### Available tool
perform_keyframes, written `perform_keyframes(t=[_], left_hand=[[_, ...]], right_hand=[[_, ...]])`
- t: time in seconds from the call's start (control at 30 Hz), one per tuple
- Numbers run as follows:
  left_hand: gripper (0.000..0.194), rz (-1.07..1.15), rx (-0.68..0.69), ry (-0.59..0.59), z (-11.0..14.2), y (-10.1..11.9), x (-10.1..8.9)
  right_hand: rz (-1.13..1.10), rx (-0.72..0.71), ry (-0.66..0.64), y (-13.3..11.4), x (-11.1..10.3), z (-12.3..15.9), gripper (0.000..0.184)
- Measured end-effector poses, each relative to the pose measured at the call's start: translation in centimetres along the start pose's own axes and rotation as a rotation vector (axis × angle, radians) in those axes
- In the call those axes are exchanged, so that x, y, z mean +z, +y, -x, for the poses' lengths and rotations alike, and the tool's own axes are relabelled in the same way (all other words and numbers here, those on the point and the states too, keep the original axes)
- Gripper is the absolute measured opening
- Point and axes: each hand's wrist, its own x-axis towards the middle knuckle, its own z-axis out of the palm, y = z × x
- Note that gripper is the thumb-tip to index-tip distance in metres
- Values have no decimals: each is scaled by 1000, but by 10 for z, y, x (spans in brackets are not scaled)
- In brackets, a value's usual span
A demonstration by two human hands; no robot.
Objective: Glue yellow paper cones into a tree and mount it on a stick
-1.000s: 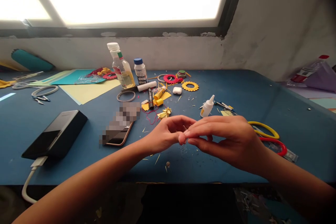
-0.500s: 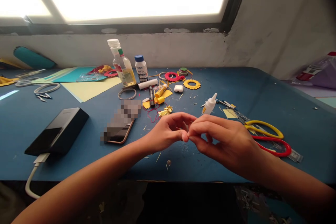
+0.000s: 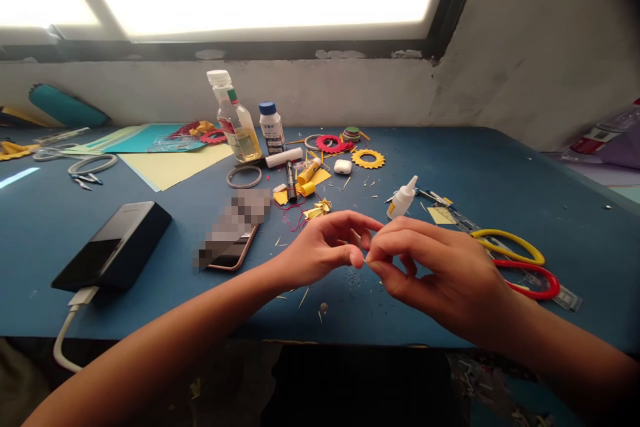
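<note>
My left hand point(image 3: 320, 250) and my right hand point(image 3: 440, 273) meet fingertip to fingertip just above the blue table point(image 3: 500, 173), near its front edge. Both hands pinch at the same spot; whatever sits between the fingertips is too small to name. A small white glue bottle point(image 3: 401, 199) lies just behind the right hand. A folded yellow paper piece point(image 3: 317, 209) lies behind the left hand. Yellow-handled and red-handled scissors point(image 3: 515, 257) rest to the right of my right hand.
A phone point(image 3: 231, 233) and a black power bank point(image 3: 116, 245) with a white cable lie at the left. Bottles point(image 3: 235, 121), glue sticks, red and yellow paper rings point(image 3: 368, 159), a white earbud case point(image 3: 343, 166) and paper sheets point(image 3: 170, 167) crowd the back. Small scraps litter the table front.
The view has shifted slightly. My hands stay joined at the fingertips, with the right hand's fingers curling a little more around the pinch point.
</note>
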Motion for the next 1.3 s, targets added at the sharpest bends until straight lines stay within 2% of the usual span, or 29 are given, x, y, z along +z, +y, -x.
perform_keyframes(t=[0.37, 0.67, 0.9, 1.3], left_hand=[[60, 8, -6, 14, 1, -2, -1], [51, 5, 14, 7, 0, -1, -1], [45, -47, 35, -6, 0, -3, -2], [42, -21, 16, -13, 0, -2, -1]], right_hand=[[-108, -9, 32, -4, -5, 1, 8], [-10, -109, 77, 2, 0, 2, 14], [15, -53, -5, 2, 3, 0, 9], [-8, -37, 3, -2, 1, 0, 9]])
